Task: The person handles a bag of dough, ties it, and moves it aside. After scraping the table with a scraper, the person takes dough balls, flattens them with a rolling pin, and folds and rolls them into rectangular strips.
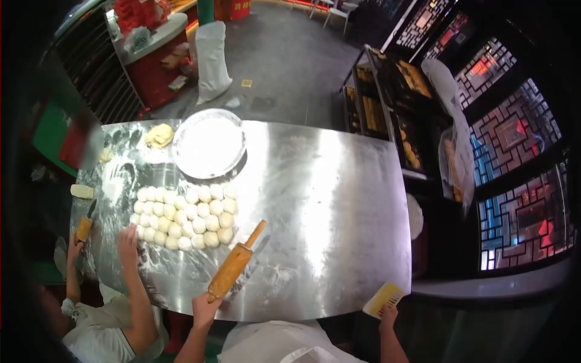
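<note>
My left hand (206, 310) grips the lower end of a wooden rolling pin (231, 270), which slants up and to the right over the metal table (357, 199). At the table's right front corner, my right hand (388, 314) is closed on a yellow comb-like tool with slots (381, 297). Several floury dough balls (184, 216) lie in rows left of the rolling pin's upper end. Behind them stands a large round basin (209, 144) with a white inside.
At the left a co-worker's hand (128, 241) is beside the dough balls; their other hand holds a wooden-handled tool (84, 228). A dough lump (160, 136) lies left of the basin. A tray rack (387, 103) stands beyond the table, near a white sack (212, 60).
</note>
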`<state>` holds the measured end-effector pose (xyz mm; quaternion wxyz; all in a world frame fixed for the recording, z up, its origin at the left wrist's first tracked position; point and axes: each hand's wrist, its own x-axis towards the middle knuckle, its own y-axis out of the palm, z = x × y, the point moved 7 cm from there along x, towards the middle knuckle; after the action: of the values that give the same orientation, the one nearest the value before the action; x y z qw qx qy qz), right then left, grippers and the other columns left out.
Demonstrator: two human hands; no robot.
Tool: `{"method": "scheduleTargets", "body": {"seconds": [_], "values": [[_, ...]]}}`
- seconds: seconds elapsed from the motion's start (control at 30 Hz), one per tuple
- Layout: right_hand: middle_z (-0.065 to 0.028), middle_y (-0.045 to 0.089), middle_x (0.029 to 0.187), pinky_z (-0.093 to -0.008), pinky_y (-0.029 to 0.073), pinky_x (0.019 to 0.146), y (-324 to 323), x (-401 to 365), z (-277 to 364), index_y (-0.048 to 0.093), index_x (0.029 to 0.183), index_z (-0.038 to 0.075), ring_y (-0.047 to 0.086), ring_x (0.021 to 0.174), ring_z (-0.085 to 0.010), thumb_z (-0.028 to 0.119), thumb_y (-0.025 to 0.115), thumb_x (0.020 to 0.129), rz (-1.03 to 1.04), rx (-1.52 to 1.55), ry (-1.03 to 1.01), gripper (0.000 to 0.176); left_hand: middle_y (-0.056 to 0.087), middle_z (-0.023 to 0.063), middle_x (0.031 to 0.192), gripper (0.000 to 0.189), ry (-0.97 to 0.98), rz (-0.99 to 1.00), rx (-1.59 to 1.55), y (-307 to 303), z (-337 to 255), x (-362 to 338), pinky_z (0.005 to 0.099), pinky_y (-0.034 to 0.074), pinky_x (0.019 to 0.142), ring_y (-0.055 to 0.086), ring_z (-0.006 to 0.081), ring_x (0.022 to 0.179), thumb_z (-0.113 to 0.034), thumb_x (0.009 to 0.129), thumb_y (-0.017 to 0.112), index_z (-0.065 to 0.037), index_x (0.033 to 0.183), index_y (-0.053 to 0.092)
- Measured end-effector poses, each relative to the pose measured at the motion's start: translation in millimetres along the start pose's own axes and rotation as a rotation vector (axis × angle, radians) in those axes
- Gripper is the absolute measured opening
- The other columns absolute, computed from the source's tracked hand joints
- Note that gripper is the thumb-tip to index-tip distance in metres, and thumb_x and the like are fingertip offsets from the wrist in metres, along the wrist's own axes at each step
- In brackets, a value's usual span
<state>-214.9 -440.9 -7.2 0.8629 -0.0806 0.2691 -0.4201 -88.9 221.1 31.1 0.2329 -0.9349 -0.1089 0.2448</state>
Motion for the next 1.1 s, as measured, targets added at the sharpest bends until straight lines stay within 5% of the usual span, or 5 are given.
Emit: {"method": "scheduleTargets", "body": {"seconds": [0.27,0.37,0.7,0.83,1.1], "values": [[-0.0057,0.064,0.083,-0.0288,0.054,0.063,308.1,-138.6,31.7,0.062,0.103,-0.001,0.064,0.069,-0.0128,0.016,0.058,0.095,0.609,-0.104,-0.188,0.020,0.056,0.0065,0.058,0.022,-0.003,-0.002,-0.043,-13.3,-12.2,-2.8,0.0322,0.044,0.054,0.050,0.0081,0.057,-0.013,0.080,0.071,0.008,0.079,0.064],[-0.0091,0.068,0.088,-0.0314,0.054,0.066,417.6,-176.1,34.2,0.064,0.103,-0.004,0.066,0.073,-0.0141,0.022,0.061,0.096,0.929,-0.596,-0.358,0.027,0.058,0.0097,0.058,0.024,0.002,0.014,0.061,-21.8,-10.2,-6.8,0.0336,0.045,0.055,0.051,0.0091,0.056,-0.016,0.080,0.071,0.007,0.080,0.065],[-0.0067,0.069,0.094,-0.0291,0.055,0.074,289.9,-170.8,31.2,0.065,0.112,-0.002,0.066,0.082,-0.0109,0.024,0.062,0.096,0.914,-0.618,-0.047,0.031,0.063,0.0182,0.064,0.023,0.059,-0.033,-0.074,-48.5,27.3,-14.0,0.0368,0.048,0.058,0.065,0.0254,0.058,-0.019,0.079,0.069,0.004,0.082,0.067],[-0.0045,0.068,0.092,-0.0286,0.054,0.075,359.1,-189.6,9.7,0.063,0.113,-0.001,0.065,0.081,-0.0108,0.022,0.059,0.097,1.119,-0.482,-0.024,0.028,0.063,0.0191,0.066,0.021,0.111,-0.103,-0.057,-48.1,27.8,-12.4,0.0379,0.049,0.058,0.065,0.0321,0.060,-0.018,0.079,0.070,0.002,0.083,0.067],[-0.0023,0.060,0.078,-0.0237,0.041,0.046,488.1,-167.3,197.1,0.059,0.108,0.001,0.052,0.056,-0.0075,0.023,0.048,0.102,1.027,-0.289,-0.345,0.026,0.063,0.0185,0.067,0.022,0.053,-0.166,0.004,-72.2,32.8,-25.0,0.0373,0.049,0.056,0.064,0.0315,0.059,-0.019,0.076,0.073,0.001,0.083,0.067]]}}
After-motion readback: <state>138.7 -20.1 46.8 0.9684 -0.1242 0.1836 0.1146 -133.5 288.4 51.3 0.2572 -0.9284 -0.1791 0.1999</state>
